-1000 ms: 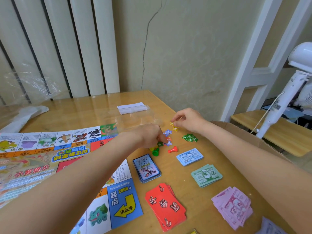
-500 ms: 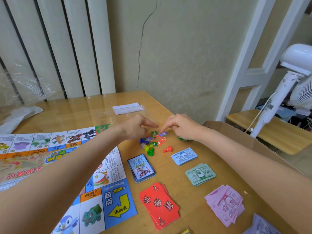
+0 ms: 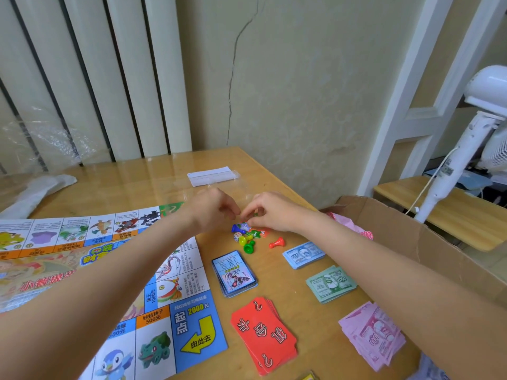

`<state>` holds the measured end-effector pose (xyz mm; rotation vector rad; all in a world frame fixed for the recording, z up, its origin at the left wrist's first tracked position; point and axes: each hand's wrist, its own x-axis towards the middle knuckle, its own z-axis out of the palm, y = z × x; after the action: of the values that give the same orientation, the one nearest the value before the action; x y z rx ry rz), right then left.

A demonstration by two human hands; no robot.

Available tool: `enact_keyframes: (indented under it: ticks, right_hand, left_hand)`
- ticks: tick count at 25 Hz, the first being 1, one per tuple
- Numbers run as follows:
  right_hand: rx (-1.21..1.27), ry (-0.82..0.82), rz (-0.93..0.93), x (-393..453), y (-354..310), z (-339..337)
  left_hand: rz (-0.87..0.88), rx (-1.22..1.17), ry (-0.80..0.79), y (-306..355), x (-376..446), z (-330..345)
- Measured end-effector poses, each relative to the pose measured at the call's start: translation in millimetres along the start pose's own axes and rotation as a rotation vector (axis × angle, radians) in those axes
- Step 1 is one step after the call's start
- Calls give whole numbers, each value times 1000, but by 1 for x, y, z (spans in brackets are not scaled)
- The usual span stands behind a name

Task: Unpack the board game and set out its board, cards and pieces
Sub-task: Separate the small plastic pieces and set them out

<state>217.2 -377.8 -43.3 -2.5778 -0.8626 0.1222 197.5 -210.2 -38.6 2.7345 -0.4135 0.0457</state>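
Note:
The paper game board (image 3: 115,270) lies unfolded on the left of the wooden table (image 3: 310,325). Beside its far right corner is a small heap of pieces: a blue pawn (image 3: 237,229), a die (image 3: 237,237), a yellow pawn (image 3: 243,240), a green pawn (image 3: 249,246), a red pawn (image 3: 277,242) and star tokens (image 3: 259,233). My right hand (image 3: 271,212) pinches a small token at the top of the heap. My left hand (image 3: 215,211) hovers just left of it, fingers curled, fingertips nearly meeting the right hand's; whether it holds anything is hidden.
Blue cards (image 3: 234,274) and red cards (image 3: 264,333) are stacked near the board. Blue (image 3: 303,253), green (image 3: 330,283) and pink banknotes (image 3: 373,334) lie to the right. An empty clear bag (image 3: 212,175) lies behind. A cardboard box (image 3: 411,242) stands off the table's right edge, a white fan (image 3: 466,149) beyond.
Both hands have drawn together over the heap of pieces. The scattered star tokens have been gathered into it, and the left hand's fingers have curled in.

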Motion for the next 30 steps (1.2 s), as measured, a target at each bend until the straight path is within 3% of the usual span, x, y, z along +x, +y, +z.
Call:
enact_keyframes:
  ticks: [3,9,13,16,19,24,27,30]
  right_hand:
    - [2,-9,24,7,-3,6]
    - [254,-4,104,10,-1,0]
    - [456,193,258,9,9,-22]
    - [386,264,403,4,25,-25]
    - [303,196,468,4,30,-15]
    - [-20,268,369,8,22,-12]
    - [-59,189,258,8,11,-9]
    - [-59,97,261,15,7,1]
  left_hand:
    - [-9,-11,26,-3,-2,1]
    - [-18,-24,15,-2,-6,0]
    - [-1,-21,-8,2,-6,0]
    - [16,26,-54,4,-7,1]
    - [11,80,-52,3,-7,0]
    - [36,131,-92,0,-7,1]
    - [57,165,-135,-4,-4,7]
    - [65,237,-156,-9,-1,12]
